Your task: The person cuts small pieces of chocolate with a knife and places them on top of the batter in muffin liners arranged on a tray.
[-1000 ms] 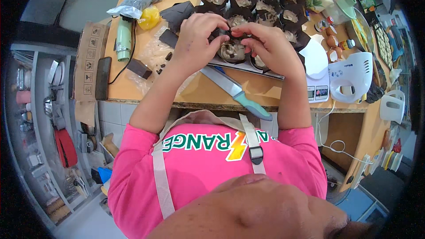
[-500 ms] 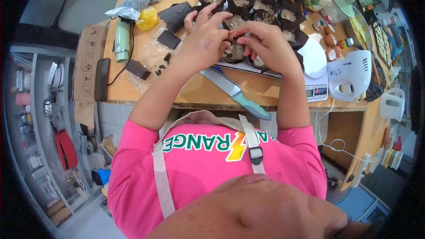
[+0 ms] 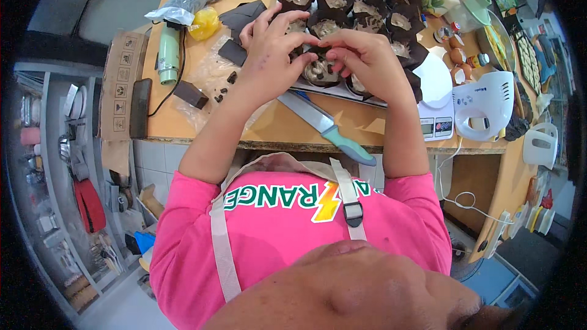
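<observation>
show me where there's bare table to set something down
Two patches along the front of the table: between the plastic sheet and knife, and between the knife and right forearm. Crowded: the tray, packed with cupcakes, and the right, around scale and mixer.

Wooden table (image 3: pixel 263 131), crowded grey shelving (image 3: pixel 67 68) at left, pale tiles (image 3: pixel 153 157) beneath the table

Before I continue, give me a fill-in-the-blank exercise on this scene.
Of the bare left hand and bare right hand, the ____ one is nearer the white digital scale.
The scale is to the ____ of the white electric mixer.
The silver-bladed knife has its blade nearer the dark paper cups than its teal ____.
Answers: right; left; handle.
</observation>
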{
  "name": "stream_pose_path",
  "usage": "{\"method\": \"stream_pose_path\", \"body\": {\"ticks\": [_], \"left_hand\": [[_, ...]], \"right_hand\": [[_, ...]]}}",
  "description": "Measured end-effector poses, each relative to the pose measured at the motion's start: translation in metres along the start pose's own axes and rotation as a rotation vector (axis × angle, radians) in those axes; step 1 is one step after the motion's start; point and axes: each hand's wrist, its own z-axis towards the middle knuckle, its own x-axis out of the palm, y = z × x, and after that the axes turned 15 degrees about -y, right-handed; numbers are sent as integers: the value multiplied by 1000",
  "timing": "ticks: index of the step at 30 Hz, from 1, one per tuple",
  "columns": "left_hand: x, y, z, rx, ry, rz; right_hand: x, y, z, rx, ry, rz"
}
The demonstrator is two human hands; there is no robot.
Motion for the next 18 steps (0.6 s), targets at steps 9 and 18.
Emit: {"method": "stream_pose_path", "body": {"ticks": [9,18], "left_hand": [[-4,0,0,-37,-24,-111],[-5,1,-3,-24,-13,-43]], "right_hand": [[-2,-7,1,-410,25,-321],[3,-10,2,-442,40,-305]]}}
